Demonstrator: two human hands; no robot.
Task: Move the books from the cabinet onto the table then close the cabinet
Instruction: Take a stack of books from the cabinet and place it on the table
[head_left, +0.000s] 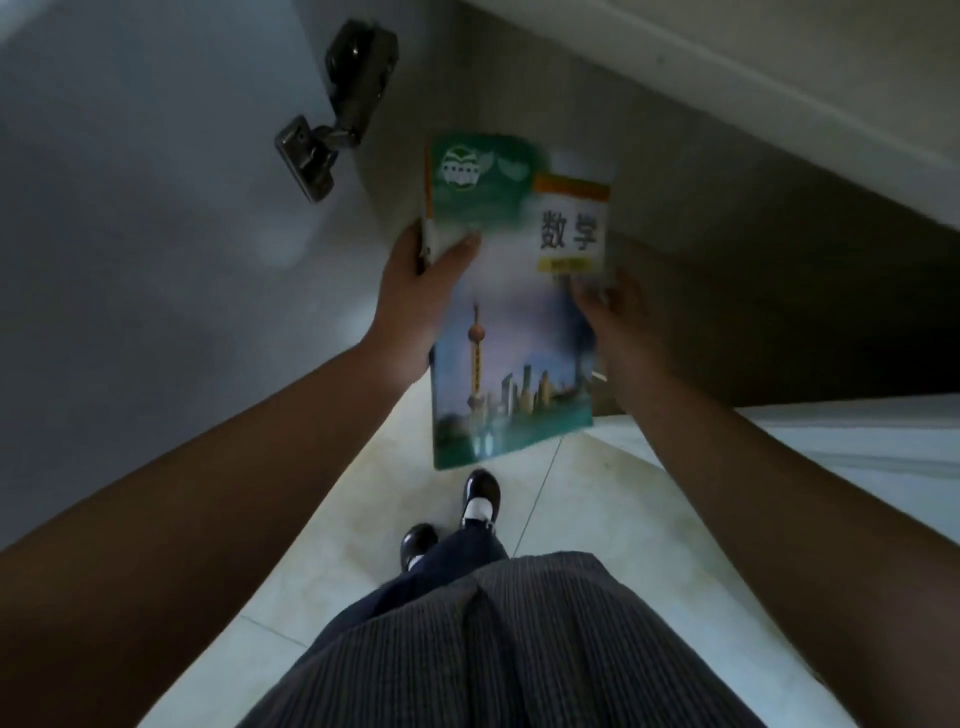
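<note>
I see my left hand (410, 291) gripping the book (511, 322) by its left edge, right hand (615, 312) clasping its right edge

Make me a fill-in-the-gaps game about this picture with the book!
1. The book is held by ____ hands.
2. The cover shows a city skyline with a tall ____.
3. The left hand has its ____ lying on top of the cover.
4. The metal hinge sits on the cabinet ____.

Missing words: two; tower; thumb; door
</note>
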